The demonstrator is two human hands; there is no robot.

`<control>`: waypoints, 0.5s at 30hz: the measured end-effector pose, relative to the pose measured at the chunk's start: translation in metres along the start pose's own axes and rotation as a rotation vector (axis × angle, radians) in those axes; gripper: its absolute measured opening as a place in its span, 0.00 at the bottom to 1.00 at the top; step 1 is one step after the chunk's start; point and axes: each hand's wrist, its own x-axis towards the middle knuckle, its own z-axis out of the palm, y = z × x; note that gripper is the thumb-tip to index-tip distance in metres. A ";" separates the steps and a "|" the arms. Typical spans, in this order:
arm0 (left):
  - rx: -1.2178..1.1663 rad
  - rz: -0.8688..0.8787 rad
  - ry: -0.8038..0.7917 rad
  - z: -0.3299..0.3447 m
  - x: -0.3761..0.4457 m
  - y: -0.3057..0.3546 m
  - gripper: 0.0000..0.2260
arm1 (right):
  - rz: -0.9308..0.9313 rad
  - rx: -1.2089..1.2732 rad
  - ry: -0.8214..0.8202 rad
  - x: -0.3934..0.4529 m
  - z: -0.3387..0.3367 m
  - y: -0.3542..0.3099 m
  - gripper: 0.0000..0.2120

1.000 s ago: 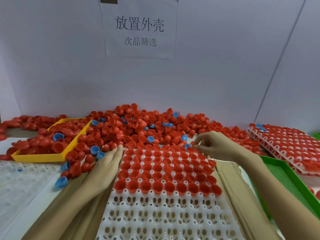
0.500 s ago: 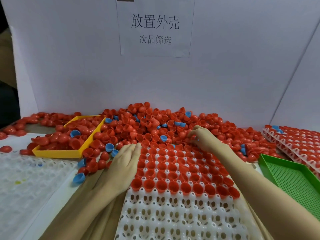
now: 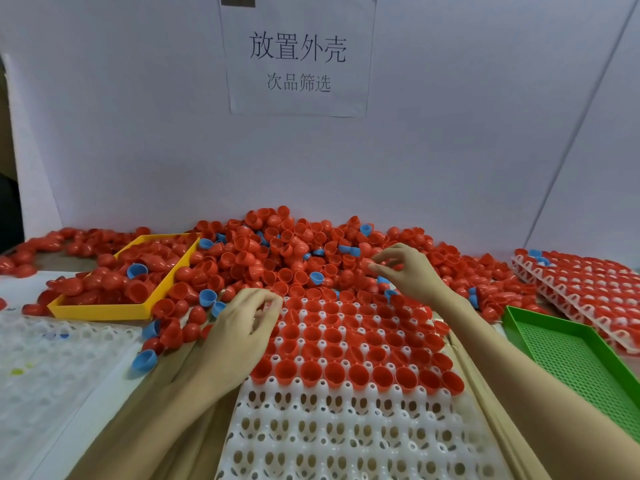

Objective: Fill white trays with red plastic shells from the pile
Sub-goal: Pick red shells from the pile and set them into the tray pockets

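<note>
Head view only.

Tray set at the near middle of the bench, long axis running away toward the pile, far end touching the pile's foot. Likely so placed to keep each reach short. Far rows filled with shells, mouths up; near rows bare, a few gaps left at the far left corner. Roughly half done by row count.

Left hand resting on the tray's far left corner, fingers loosely curled, tips near the unfilled cups. Cannot tell whether anything is pinched between them: blurred. Position suits steadying the tray or seating a shell in that corner.

Right hand raised over the pile's near slope, beyond the tray's far right corner. Thumb and forefinger drawn together around a red shell, other fingers fanned out. Judged a pick in progress.

Blue caps mixed through the pile and loose off the tray's left edge; need to be skipped.

Yellow bin toward the far left, holding red shells and one blue cap; purpose not shown, perhaps rejects. Green bin at the right edge. Filled trays stacked at the far right, out of the working reach. Spare white tray at the near left. Paper sign on the back wall.
</note>
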 end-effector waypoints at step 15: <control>-0.366 0.199 -0.163 0.024 -0.019 0.028 0.17 | -0.167 0.467 -0.237 -0.098 -0.007 -0.073 0.08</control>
